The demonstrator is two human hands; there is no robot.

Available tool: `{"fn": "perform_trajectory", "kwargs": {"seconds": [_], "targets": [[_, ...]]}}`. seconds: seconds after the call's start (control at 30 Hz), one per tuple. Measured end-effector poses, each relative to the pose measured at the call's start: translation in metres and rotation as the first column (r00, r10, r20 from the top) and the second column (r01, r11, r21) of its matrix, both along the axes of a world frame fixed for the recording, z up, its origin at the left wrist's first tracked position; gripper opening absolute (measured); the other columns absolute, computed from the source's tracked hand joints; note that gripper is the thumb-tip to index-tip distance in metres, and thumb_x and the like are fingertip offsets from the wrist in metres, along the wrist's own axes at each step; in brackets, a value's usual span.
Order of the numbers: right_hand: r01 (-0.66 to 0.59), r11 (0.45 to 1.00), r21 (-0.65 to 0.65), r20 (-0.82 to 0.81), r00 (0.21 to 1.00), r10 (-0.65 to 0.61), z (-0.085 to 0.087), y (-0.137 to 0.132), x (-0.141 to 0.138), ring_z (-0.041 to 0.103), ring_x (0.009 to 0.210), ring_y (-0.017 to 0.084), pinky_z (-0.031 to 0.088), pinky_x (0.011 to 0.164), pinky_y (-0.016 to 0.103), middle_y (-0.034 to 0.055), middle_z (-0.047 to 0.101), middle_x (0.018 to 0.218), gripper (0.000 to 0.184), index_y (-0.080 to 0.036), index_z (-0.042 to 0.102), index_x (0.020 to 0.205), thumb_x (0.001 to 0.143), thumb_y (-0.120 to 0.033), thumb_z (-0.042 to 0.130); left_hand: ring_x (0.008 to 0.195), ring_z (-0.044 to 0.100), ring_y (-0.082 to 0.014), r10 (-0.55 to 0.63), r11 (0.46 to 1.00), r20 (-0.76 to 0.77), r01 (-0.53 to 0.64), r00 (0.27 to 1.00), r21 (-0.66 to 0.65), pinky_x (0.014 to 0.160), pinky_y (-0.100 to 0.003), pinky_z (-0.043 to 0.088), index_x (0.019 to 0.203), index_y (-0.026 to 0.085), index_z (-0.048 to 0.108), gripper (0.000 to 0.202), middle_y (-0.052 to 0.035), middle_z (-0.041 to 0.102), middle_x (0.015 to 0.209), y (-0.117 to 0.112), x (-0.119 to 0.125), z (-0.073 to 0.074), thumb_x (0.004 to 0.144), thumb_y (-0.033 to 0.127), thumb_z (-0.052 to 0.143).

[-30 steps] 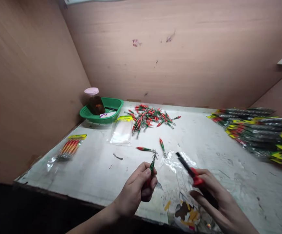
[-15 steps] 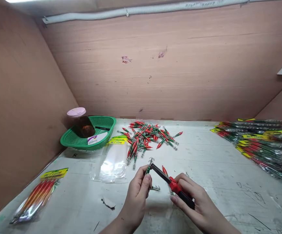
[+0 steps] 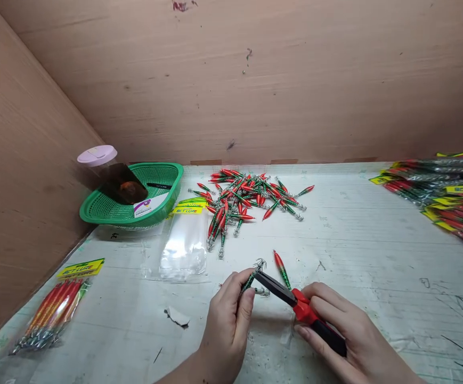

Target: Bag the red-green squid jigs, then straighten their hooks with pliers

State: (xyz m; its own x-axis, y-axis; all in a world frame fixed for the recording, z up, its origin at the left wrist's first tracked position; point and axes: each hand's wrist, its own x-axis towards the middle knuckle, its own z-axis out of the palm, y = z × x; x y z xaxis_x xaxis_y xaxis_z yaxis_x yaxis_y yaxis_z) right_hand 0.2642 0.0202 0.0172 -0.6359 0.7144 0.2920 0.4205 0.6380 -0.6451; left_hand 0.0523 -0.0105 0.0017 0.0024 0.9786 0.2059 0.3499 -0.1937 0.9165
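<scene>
My left hand (image 3: 227, 317) is closed on a green squid jig (image 3: 248, 282), pinched between thumb and fingers with its crown of metal hooks pointing up and away. My right hand (image 3: 345, 333) grips pliers (image 3: 303, 310) with red and black handles. Their dark jaws meet the jig just below the hooks; whether they pinch it I cannot tell. Behind the pliers lies a red and green squid jig (image 3: 281, 268) on the table. Another hook crown (image 3: 262, 292) shows beside my left thumb, its body hidden by the hand.
A heap of red and green squid jigs (image 3: 241, 200) lies toward the back. Left of it are clear bags (image 3: 185, 248) and a green basket (image 3: 163, 208) holding a lidded cup (image 3: 111, 178). Packed jigs lie at left (image 3: 57, 309) and right (image 3: 459, 205). A board wall (image 3: 231, 96) stands behind.
My view has tipped down and moved closer, so the wall takes up less room. The held jig now leans more to the right, and the pliers stay at its hook end.
</scene>
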Motion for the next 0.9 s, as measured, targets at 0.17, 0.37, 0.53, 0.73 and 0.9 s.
{"fn": "perform_trajectory", "kwargs": {"seconds": [0.17,0.37,0.53,0.73,0.9], "targets": [[-0.036,0.999,0.037,-0.041,0.998,0.037,-0.0014,-0.0015,-0.0018,0.055,0.066,0.014,0.047,0.056,0.022,0.003,0.055,0.073,0.013,-0.02,0.051,0.08,0.089,-0.012,0.046,0.09,0.06,-0.0149,0.02,0.981,-0.124,0.004,0.992,0.196,0.079,-0.023,0.049,0.126,0.02,0.053,0.035,-0.0057,0.065,0.098,-0.0038,0.0023,-0.0007,0.094,0.011,0.041],[-0.018,0.999,0.048,-0.09,0.996,0.022,-0.0069,-0.005,-0.0046,0.054,0.063,0.012,0.046,0.054,0.019,0.0019,0.053,0.071,0.014,-0.02,0.049,0.079,0.088,-0.01,0.045,0.096,0.061,-0.015,0.067,0.969,-0.192,-0.018,0.979,0.246,0.08,-0.023,0.048,0.129,0.021,0.049,0.039,-0.0065,0.065,0.106,-0.0066,0.002,-0.001,0.093,0.008,0.041],[-0.037,0.999,-0.009,-0.048,0.998,0.037,-0.0029,-0.0062,-0.0025,0.056,0.069,0.013,0.049,0.06,0.02,0.003,0.056,0.077,0.011,-0.02,0.051,0.082,0.089,-0.012,0.048,0.092,0.061,-0.014,0.04,0.97,-0.178,0.005,0.983,0.244,0.078,-0.022,0.049,0.126,0.021,0.051,0.037,-0.0051,0.065,0.1,-0.0055,0.0016,0.0042,0.093,0.007,0.04],[-0.063,0.997,-0.031,-0.021,0.998,0.063,-0.0021,-0.0042,0.0004,0.057,0.072,0.014,0.05,0.061,0.022,0.004,0.056,0.079,0.011,-0.02,0.051,0.082,0.09,-0.013,0.047,0.087,0.06,-0.0135,0.045,0.962,-0.198,0.012,0.979,0.274,0.079,-0.023,0.05,0.127,0.019,0.049,0.038,-0.005,0.063,0.095,-0.0054,0.0033,0.0033,0.092,0.006,0.04],[-0.061,0.998,-0.014,-0.03,0.998,0.06,-0.0032,-0.0062,-0.0002,0.056,0.069,0.014,0.048,0.058,0.021,0.0035,0.055,0.076,0.012,-0.02,0.051,0.081,0.09,-0.012,0.045,0.078,0.059,-0.0133,0.078,0.945,-0.25,0.009,0.965,0.328,0.073,-0.023,0.05,0.128,0.017,0.048,0.039,-0.0053,0.061,0.09,-0.006,0.0031,0.0014,0.092,0.005,0.04]]}}
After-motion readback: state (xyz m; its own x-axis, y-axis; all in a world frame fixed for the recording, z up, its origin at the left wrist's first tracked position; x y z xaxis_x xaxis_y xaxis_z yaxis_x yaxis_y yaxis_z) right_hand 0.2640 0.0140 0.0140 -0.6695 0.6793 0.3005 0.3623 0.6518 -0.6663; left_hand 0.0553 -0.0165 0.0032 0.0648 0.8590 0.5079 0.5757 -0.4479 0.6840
